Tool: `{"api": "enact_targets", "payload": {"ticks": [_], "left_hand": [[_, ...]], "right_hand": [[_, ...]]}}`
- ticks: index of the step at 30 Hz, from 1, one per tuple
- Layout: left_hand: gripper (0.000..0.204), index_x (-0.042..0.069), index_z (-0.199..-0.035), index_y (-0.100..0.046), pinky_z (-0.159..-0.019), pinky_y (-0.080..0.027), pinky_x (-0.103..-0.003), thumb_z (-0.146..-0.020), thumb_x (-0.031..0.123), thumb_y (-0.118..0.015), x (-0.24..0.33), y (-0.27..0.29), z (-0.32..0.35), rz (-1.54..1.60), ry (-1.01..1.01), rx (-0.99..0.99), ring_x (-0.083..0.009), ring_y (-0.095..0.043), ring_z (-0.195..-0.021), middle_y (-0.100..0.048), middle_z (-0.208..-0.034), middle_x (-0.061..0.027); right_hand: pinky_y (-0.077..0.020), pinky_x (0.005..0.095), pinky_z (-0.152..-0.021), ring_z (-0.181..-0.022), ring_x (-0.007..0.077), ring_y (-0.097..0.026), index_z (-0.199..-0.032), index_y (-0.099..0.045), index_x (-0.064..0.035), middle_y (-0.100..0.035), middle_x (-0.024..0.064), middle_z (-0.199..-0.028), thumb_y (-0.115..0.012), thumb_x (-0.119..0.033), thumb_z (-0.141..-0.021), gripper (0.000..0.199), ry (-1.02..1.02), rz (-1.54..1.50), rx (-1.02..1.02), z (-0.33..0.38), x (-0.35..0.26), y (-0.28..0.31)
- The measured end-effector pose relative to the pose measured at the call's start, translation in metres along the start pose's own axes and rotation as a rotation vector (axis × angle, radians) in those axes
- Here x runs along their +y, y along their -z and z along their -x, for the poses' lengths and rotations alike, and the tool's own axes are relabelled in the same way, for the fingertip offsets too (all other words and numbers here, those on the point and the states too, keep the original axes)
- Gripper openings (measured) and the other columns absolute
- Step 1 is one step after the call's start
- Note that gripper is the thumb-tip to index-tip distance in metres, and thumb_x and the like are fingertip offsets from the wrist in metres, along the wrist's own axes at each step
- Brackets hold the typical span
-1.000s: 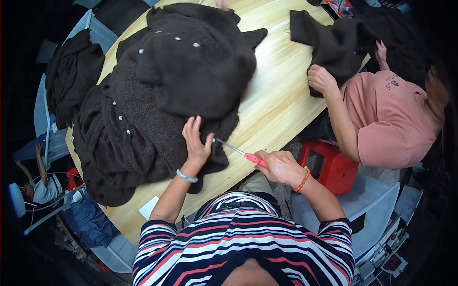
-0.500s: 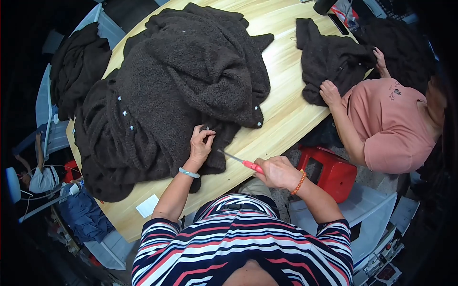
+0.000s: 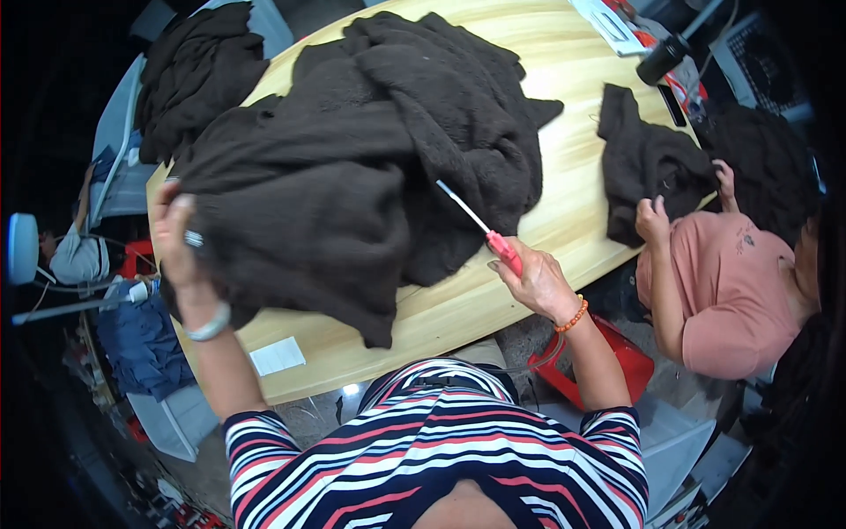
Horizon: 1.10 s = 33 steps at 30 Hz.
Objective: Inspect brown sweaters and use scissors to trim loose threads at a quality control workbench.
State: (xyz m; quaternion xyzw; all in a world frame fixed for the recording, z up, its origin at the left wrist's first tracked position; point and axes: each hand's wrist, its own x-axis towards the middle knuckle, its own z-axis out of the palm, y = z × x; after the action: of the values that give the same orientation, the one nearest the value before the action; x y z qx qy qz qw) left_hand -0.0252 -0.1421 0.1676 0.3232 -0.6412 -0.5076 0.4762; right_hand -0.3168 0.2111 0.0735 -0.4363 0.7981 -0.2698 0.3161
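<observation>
Dark brown fuzzy knit garments (image 3: 300, 212) lie heaped across the table in front of me. At the left end of the near garment, my left hand (image 3: 181, 247), blurred by motion, grips its edge beside a pale shiny button (image 3: 194, 238). My right hand (image 3: 533, 282) is closed around the red handle of a screwdriver-like tool (image 3: 469, 212). Its thin metal shaft points up and left, with the tip over the heap. How the tip is shaped is too small to make out.
The light wooden table (image 3: 441, 313) has a white paper (image 3: 278, 355) at its near left. On the right, a co-worker in a pink shirt (image 3: 723, 282) handles another dark garment (image 3: 652, 159). A black bottle (image 3: 663, 58) lies beyond. A red stool (image 3: 608, 361) stands below; more dark garments (image 3: 198, 79) fill a bin.
My left hand has swung left with the garment's edge, turning a smoother side up. My right hand with the tool has risen slightly, its tip now over the heap. The view has shifted.
</observation>
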Motion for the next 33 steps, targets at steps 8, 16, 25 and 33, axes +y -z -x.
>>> {"api": "enact_targets", "payload": {"ticks": [8,16,25,33], "left_hand": [[0.035,0.000,-0.109,-0.065,-0.092,-0.046,-0.043,-0.079,0.018,-0.070,-0.085,0.251,0.024,-1.524,-0.327,0.576,-0.0337,-0.064,-0.092,-0.069,-0.100,-0.0159],[0.051,0.017,-0.119,-0.061,-0.092,-0.038,-0.045,-0.071,0.030,-0.073,-0.100,-0.045,0.257,-0.918,-0.542,-0.921,-0.0274,-0.051,-0.110,-0.053,-0.116,-0.0117],[0.050,0.013,-0.134,-0.051,-0.074,-0.044,-0.037,-0.084,0.013,-0.054,-0.159,0.007,0.250,-1.138,-0.339,-1.002,-0.0262,-0.056,-0.091,-0.058,-0.108,-0.0115],[0.019,0.000,-0.105,-0.066,-0.073,-0.042,-0.018,-0.091,0.011,-0.059,-0.049,-0.012,0.183,0.049,0.775,-0.649,-0.0019,-0.053,-0.078,-0.065,-0.093,-0.0004]], "right_hand": [[-0.0509,0.0490,-0.072,-0.079,0.0422,-0.064,-0.119,-0.054,-0.0107,-0.066,0.0215,-0.081,-0.061,-0.024,-0.090,0.033,0.072,0.090,-0.037,-0.022,-0.003,-0.010],[-0.0503,0.0482,-0.073,-0.083,0.0428,-0.063,-0.119,-0.054,-0.0103,-0.065,0.0224,-0.084,-0.062,-0.026,-0.090,0.034,0.012,0.181,-0.139,-0.027,0.000,-0.024],[-0.0507,0.0480,-0.072,-0.080,0.0421,-0.064,-0.121,-0.053,-0.0102,-0.065,0.0229,-0.082,-0.061,-0.027,-0.090,0.036,0.056,0.215,-0.221,-0.017,0.000,-0.025],[-0.0506,0.0478,-0.071,-0.079,0.0421,-0.064,-0.119,-0.053,-0.0098,-0.065,0.0227,-0.081,-0.061,-0.026,-0.090,0.035,0.168,0.191,-0.262,-0.022,-0.009,-0.021]]}}
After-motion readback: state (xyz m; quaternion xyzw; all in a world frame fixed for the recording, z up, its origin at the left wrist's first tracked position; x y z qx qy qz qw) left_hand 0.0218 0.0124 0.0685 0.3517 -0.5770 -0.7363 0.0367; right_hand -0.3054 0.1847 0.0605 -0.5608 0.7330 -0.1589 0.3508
